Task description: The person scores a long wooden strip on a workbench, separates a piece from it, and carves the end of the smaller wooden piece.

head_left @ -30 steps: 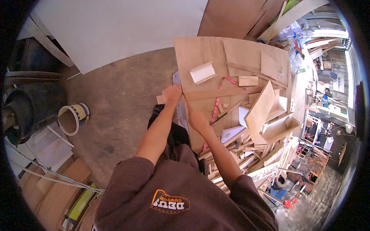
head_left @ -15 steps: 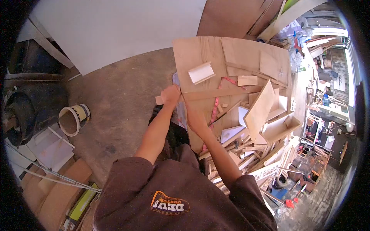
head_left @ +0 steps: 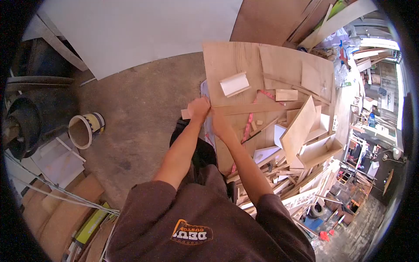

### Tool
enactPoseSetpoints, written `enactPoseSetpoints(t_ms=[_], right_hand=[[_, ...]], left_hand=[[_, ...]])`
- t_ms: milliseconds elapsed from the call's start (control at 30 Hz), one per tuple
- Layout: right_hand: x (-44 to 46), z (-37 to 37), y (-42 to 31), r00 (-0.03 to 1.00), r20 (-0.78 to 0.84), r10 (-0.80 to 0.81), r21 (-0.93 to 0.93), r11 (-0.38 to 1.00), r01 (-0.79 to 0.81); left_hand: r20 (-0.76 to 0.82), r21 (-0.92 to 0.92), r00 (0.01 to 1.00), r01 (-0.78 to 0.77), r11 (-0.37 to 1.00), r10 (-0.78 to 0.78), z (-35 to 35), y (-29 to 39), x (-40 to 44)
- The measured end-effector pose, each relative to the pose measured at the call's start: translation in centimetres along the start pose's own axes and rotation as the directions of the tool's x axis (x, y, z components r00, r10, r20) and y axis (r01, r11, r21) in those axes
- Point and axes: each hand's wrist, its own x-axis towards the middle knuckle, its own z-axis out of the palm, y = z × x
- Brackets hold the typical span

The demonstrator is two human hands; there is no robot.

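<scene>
A long thin wooden strip [head_left: 257, 108] lies across the plywood tabletop [head_left: 231, 56], and its short end pokes out past the table's left edge. My left hand [head_left: 199, 109] is closed around the strip at that edge. Close beside it, my right hand [head_left: 221, 125] is at the strip's near side with its fingers drawn together; what they grip is too small to make out. A pink measuring tape [head_left: 248, 124] curls over the tabletop right of my right hand. Beyond the strip sits a small white-faced wooden piece [head_left: 235, 84].
Offcuts and an open wooden box [head_left: 321, 152] crowd the table's right side, with a tilted board [head_left: 297, 129] beside them. A bucket [head_left: 86, 130] stands on the floor at left. A large white panel [head_left: 152, 30] is at the top.
The view has shifted slightly, so the table appears further right. Both hands remain together at the strip by the table edge, with my right hand's fingers slightly changed in position.
</scene>
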Motion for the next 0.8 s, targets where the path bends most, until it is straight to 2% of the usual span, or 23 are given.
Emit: enactPoseSetpoints(t_ms=[33,67,200,267,300,367,400,500,567,600,667,800], right_hand=[[0.4,-2.2,-2.2,0.964,0.186,0.188,-0.026,0.982,-0.187],[-0.1,-3.6,-3.6,0.858,0.358,0.368,-0.086,0.928,-0.362],[-3.1,-5.8,-5.6,0.901,0.275,0.336,-0.132,0.941,-0.311],[-2.3,-7.5,-7.0,0.690,0.464,0.555,-0.301,0.832,-0.467],[-2.6,-6.8,-6.6,0.688,0.463,0.559,-0.302,0.829,-0.470],[-3.8,-4.0,-4.6,0.826,0.365,0.429,-0.028,0.892,-0.451],[-3.7,-2.4,-3.3,0.828,0.363,0.426,-0.027,0.894,-0.448],[-2.5,2.4,1.3,0.894,0.295,0.338,-0.114,0.941,-0.318],[-2.8,4.7,3.4,0.957,0.223,0.187,-0.232,0.963,-0.134],[-2.5,3.7,2.4,0.957,0.221,0.187,-0.235,0.963,-0.134],[-0.8,-0.3,-1.2,0.888,0.305,0.344,-0.265,0.926,-0.268],[-1.6,-4.5,-5.7,0.935,0.211,0.284,-0.348,0.916,-0.200]], left_hand=[[0.023,0.010,1.000,-0.007,1.000,0.007,0.2,-0.1,0.0],[0.049,0.017,0.999,-0.017,1.000,0.016,0.4,0.1,-0.2],[-0.029,-0.032,0.996,-0.088,0.996,0.087,0.6,0.0,-0.5],[0.012,-0.021,0.998,-0.053,0.998,0.054,0.3,0.3,-0.6],[0.015,-0.021,0.998,-0.056,0.998,0.056,-0.1,0.4,-0.7],[0.063,0.014,0.995,-0.076,0.997,0.075,-0.7,0.5,-1.0],[0.059,0.016,0.995,-0.076,0.997,0.075,-0.5,0.5,-0.9],[0.020,0.039,0.999,-0.035,0.999,0.034,0.1,0.2,-0.6],[0.001,0.034,0.999,-0.045,0.998,0.045,0.0,0.1,-0.7],[-0.001,0.032,0.999,-0.048,0.998,0.048,0.1,0.0,-0.8],[-0.015,0.024,0.998,-0.065,0.998,0.066,0.3,0.1,-0.2],[-0.013,-0.031,0.997,-0.078,0.996,0.078,0.1,0.2,-0.9]])
